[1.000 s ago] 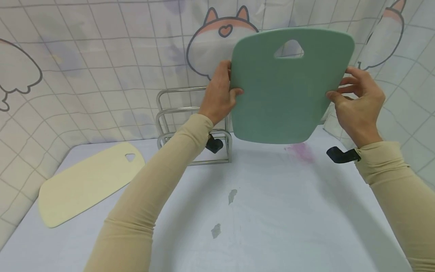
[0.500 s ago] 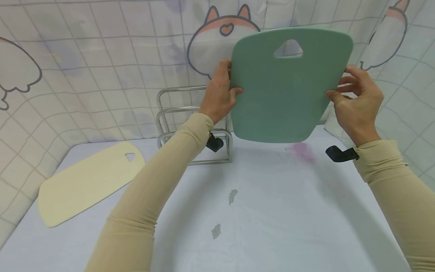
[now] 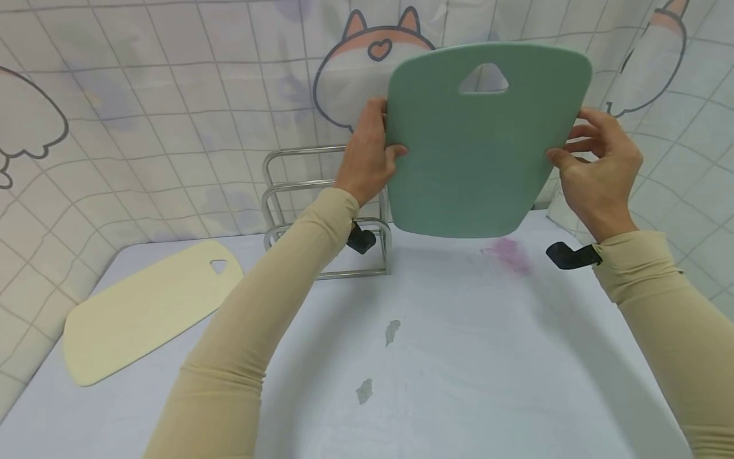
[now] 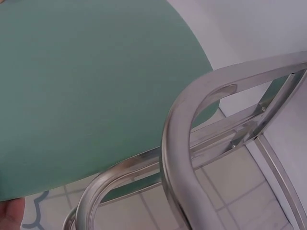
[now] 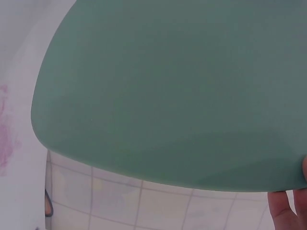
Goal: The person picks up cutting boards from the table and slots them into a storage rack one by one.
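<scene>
Between both hands a green cutting board (image 3: 470, 146) is held up off the table, broad face toward me, its cut-out handle hole at the top. My left hand (image 3: 367, 153) grips its left edge, thumb on the near face. At the opposite edge my right hand (image 3: 602, 166) pinches the board between thumb and fingers. Just left of the board and partly behind my left arm stands a metal wire rack (image 3: 304, 185). In the left wrist view the rack's bent tubes (image 4: 177, 139) overlap the green board (image 4: 96, 86). The right wrist view shows fingertips (image 5: 283, 211) at the board's edge.
A cream cutting board (image 3: 149, 312) lies flat on the white table (image 3: 459, 357) at the left. Behind rises a checked cloth backdrop (image 3: 189, 115) with cartoon animals. A pink stain (image 3: 510, 255) and two grey patches (image 3: 392, 331) mark the tabletop.
The green cutting board and both hands have shifted very slightly up and to the left in the head view. Both grips stay the same; the rack and cream board rest where they were.
</scene>
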Available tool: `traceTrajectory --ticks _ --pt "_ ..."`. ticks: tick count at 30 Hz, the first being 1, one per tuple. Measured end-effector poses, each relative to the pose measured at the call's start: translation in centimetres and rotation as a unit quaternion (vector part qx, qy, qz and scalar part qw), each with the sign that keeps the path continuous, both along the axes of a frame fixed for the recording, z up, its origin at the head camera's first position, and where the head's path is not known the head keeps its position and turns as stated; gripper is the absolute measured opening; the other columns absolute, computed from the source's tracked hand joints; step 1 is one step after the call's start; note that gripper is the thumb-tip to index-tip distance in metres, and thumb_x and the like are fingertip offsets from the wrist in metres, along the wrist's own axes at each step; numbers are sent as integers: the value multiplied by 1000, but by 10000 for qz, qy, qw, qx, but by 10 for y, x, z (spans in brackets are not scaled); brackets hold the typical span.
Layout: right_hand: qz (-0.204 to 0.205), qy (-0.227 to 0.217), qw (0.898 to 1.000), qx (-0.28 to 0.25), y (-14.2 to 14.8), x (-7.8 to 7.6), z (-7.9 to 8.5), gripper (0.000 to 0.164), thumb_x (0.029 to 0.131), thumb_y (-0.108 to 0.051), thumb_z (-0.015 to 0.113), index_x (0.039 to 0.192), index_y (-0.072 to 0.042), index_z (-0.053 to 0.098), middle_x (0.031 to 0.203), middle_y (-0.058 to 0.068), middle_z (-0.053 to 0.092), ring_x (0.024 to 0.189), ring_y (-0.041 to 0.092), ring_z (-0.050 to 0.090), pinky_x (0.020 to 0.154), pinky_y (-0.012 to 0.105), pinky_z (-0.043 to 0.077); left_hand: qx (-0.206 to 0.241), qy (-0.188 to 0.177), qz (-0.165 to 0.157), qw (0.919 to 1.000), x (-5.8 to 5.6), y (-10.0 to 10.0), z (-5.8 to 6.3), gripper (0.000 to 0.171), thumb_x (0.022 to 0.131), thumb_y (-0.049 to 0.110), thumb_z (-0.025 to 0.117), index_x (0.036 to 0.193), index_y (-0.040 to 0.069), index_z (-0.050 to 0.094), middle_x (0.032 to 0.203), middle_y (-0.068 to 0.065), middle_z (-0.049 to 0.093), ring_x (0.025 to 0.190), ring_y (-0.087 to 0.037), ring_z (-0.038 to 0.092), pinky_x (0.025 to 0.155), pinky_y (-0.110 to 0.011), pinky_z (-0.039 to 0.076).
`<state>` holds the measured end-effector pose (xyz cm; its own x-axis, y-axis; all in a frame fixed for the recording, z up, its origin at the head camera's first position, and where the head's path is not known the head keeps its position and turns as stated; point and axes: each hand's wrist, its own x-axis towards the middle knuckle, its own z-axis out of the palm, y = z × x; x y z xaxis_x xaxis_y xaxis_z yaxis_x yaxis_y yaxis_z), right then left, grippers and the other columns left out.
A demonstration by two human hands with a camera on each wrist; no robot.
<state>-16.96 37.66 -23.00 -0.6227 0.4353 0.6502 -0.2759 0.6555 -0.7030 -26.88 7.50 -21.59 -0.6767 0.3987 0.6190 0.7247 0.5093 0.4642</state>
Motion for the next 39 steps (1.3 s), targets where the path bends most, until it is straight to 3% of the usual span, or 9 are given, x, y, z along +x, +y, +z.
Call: traceTrajectory --ticks 25,39 --pt "73 66 9999 46 -10 -8 5 55 89 3 71 131 -32 70 101 -28 60 88 -4 62 78 9 49 40 -84 233 9997 -4 -7 -1 57 99 10 69 144 1 36 139 -17 52 134 -26 56 116 -34 48" --pt "119 88 9998 124 -13 -17 2 55 89 2 70 130 -34 69 99 -28 60 82 -6 62 77 10 50 104 -19 348 9993 -9 -12 -3 55 99 10 68 143 2 37 139 -17 52 134 -26 55 115 -33 49"
